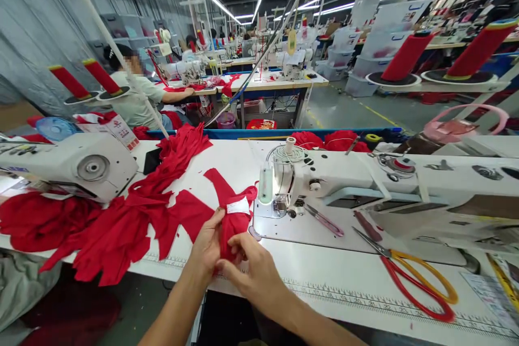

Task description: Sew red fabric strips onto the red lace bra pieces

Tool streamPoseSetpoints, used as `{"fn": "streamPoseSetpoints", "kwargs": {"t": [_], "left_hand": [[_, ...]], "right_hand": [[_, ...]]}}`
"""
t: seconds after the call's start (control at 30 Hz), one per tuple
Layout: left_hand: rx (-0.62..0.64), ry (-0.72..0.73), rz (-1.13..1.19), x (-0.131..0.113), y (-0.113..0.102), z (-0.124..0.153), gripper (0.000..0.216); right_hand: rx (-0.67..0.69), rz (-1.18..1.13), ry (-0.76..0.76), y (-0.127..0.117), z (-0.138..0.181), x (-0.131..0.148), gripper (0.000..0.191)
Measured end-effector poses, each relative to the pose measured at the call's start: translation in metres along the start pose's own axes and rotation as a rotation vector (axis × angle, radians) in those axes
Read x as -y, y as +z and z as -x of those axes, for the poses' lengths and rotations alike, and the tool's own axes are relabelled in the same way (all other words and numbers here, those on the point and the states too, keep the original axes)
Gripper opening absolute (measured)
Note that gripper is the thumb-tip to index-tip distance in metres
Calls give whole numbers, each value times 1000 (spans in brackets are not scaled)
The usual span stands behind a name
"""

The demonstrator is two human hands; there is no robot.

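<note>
Red cloth (236, 223), left of the sewing machine (405, 186), is pinched by both hands (255, 262); its edges should lie flat and even.

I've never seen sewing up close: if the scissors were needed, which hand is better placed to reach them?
Likely the right hand: it is nearer the scissors, which lie to its right. The left hand, holding red cloth, is farther.
</note>
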State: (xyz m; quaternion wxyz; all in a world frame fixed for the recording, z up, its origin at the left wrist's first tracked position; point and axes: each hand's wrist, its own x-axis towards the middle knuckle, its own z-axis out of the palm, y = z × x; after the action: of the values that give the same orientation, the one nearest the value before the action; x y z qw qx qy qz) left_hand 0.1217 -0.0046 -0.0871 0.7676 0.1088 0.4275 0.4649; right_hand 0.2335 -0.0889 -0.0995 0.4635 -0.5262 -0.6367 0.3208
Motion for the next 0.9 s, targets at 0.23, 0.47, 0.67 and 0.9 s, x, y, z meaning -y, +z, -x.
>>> {"fn": "streamPoseSetpoints", "kwargs": {"t": [0.23, 0.47, 0.67, 0.9], "left_hand": [[-14, -29, 127, 15, -13, 17, 14], [-6, 173, 48, 36, -16, 21, 19], [184, 861, -1147, -22, -26, 45, 20], [657, 449, -1812, -100, 14, 29, 33]], "right_hand": [[-103, 15, 98, 34, 26, -5, 17], [-112, -200, 149, 30, 41, -12, 7], [-173, -527, 289, -53, 54, -1, 28], [211, 33, 295, -194, 29, 9, 27]]}}
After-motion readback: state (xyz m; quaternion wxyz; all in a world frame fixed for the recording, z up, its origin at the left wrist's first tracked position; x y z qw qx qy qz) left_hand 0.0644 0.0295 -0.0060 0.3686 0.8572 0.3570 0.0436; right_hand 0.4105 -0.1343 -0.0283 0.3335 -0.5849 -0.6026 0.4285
